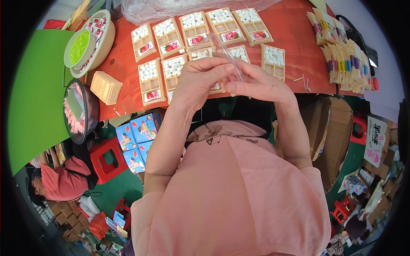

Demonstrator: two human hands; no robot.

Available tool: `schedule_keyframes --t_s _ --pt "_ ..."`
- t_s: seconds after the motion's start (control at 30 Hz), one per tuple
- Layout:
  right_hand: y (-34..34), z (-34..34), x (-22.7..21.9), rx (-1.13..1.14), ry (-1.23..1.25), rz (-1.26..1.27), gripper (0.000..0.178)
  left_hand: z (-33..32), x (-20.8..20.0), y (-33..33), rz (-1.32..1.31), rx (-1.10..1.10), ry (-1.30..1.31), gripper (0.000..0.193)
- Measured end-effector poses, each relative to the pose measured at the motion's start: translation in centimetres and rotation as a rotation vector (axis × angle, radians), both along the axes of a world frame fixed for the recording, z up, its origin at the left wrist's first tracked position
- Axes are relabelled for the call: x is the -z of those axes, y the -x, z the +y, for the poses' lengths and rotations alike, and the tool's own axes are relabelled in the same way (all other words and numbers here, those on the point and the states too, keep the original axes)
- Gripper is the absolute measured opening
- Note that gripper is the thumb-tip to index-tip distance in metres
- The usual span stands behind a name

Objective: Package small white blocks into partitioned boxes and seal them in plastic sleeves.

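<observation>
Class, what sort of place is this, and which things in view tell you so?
Probably a small packing workshop: rows of part-filled trays lie on the red table, a cream basin holds many small wrapped pieces, and cardboard boxes are stacked nearby.

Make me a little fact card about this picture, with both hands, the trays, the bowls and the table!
Left hand: fingertips at some clear plastic; grip partly hidden
Right hand: thumb and fingers holding that plastic
Trays: tan, with compartments, several in rows, holding white pieces; many have red-printed packets
Small bowl: white, with bright green bits
Big bowl: cream, with red-and-white packets
Table: red top
</observation>
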State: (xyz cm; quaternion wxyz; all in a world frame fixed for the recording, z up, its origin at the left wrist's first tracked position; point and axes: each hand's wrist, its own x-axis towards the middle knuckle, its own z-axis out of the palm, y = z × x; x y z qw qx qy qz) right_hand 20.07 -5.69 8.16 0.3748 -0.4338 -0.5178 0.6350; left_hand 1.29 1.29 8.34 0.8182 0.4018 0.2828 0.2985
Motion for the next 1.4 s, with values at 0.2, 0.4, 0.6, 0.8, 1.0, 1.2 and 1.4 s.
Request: schedule_keyframes --t_s 0.2,0.4,0.6,0.8,1.0,1.2,1.4 --pt "-0.2 0.1 0.2 -0.040 0.030 0.050 0.081 0.1 0.4 0.3 -0.051 0.019 0.066 0.017" --pt "0.0 0.4 0.3 -0.112 0.013 -0.006 0.075 -0.2 0.9 0.6 -0.060 -0.007 0.019 0.017" --pt "0.8 0.5 0.7 -0.039 -0.060 -0.074 0.073 -0.2 1.2 0.8 -0.047 -0.030 0.062 0.019" --pt "0.4 0.8 1.7 -0.069 0.008 -0.162 0.073 -0.5 0.8 0.3 0.027 -0.088 -0.062 0.014" --pt "1.2 -0.4 -1.0 0.120 0.044 0.025 0.059 -0.8 -0.7 0.1 0.124 -0.032 -0.330 0.013" --pt "1.9 -3.0 0.9 0.357 -0.136 0.266 0.071 -0.9 0.1 -1.3 -0.018 0.140 -0.489 0.011" --pt "-0.3 -6.2 0.8 0.548 -0.129 0.216 0.069 -1.2 2.0 -3.8 -0.097 0.265 -0.590 0.006"
